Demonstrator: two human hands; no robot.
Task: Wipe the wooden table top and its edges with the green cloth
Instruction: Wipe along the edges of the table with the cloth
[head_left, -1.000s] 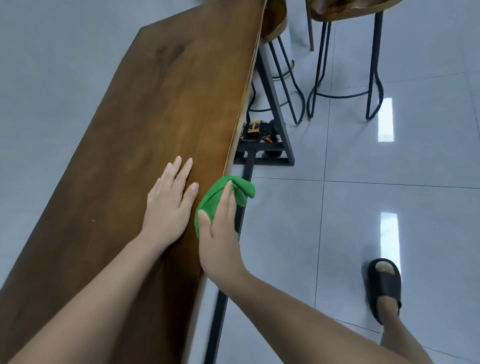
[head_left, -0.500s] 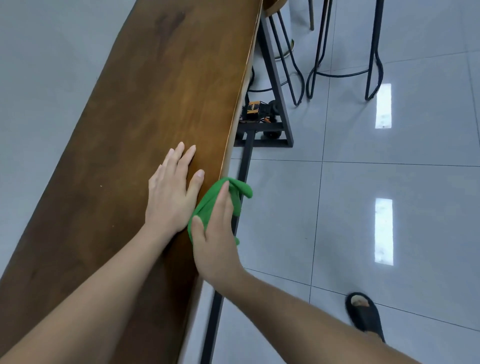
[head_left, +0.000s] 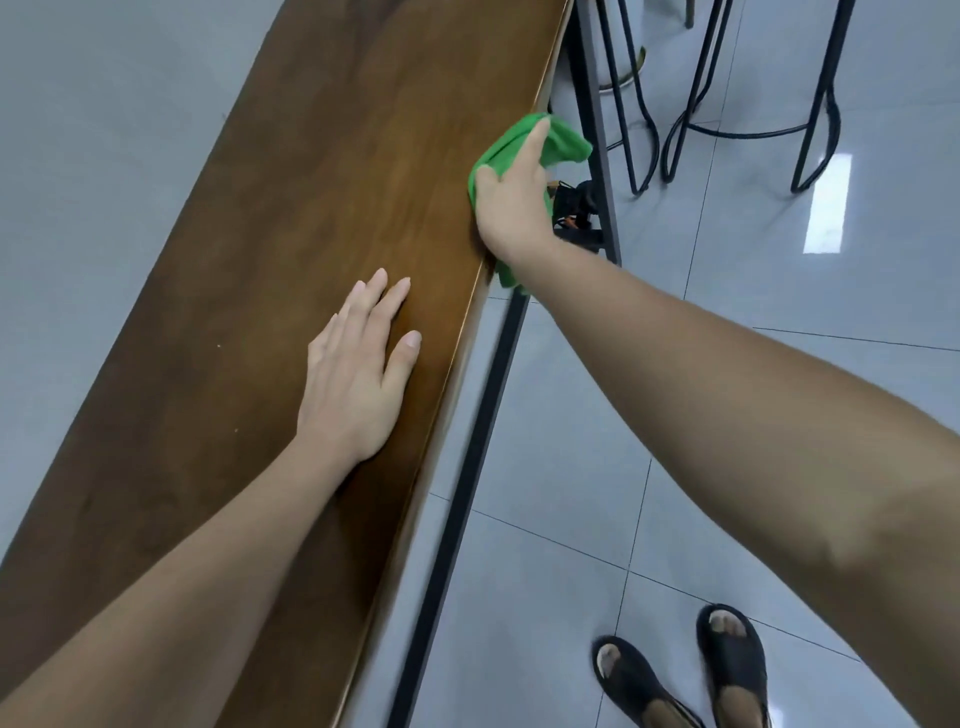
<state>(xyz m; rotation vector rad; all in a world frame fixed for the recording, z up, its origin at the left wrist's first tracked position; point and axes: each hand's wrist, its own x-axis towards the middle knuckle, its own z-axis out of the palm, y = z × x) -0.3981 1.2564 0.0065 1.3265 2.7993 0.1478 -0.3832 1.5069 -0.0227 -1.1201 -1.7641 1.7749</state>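
A long brown wooden table top (head_left: 291, 218) runs diagonally from the lower left to the upper middle. My right hand (head_left: 514, 202) grips the green cloth (head_left: 558, 140) and presses it over the table's right long edge, with the cloth folded around that edge and a corner hanging below the wrist. My left hand (head_left: 358, 369) lies flat on the table top nearer to me, fingers spread, holding nothing.
Black metal stool legs (head_left: 727, 119) stand on the grey tiled floor (head_left: 675, 405) at the upper right. A black table frame bar (head_left: 467, 493) runs under the edge. A small dark and orange object (head_left: 576, 208) sits on the floor by the frame. My feet in black sandals (head_left: 680, 675) are at the bottom right.
My right hand has slid the green cloth farther along the table's right edge, away from me and from my left hand. The left hand stays flat on the top.
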